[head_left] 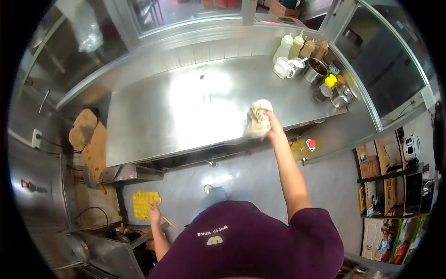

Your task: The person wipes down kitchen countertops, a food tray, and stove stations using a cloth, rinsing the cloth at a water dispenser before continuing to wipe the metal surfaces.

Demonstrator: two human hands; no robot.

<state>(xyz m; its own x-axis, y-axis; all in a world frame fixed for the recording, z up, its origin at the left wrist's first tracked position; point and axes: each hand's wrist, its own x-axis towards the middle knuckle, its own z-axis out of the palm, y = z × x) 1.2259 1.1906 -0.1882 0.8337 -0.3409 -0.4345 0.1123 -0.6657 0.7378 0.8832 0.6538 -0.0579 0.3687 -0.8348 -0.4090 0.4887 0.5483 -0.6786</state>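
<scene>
My right hand (pixel 273 126) is closed around a crumpled off-white cloth (pixel 259 118), which lies at the front edge of the stainless steel counter (pixel 148 116). Low on the left, my left hand (pixel 154 212) grips a thin wooden stick (pixel 169 223). A bumpy yellow rectangular object (pixel 145 205) shows beside and beneath that hand; whether the stick is joined to it I cannot tell. A small dark spot (pixel 202 77) is on the counter toward the back.
Squeeze bottles (pixel 284 46), a white container (pixel 282 68), a metal pot (pixel 316 69) and yellow-capped jars (pixel 325 90) crowd the counter's right end. Wooden boards (pixel 95 146) stand at left. A red-capped jug of yellow liquid (pixel 299 149) sits below the counter. Shelves (pixel 385 176) are at right.
</scene>
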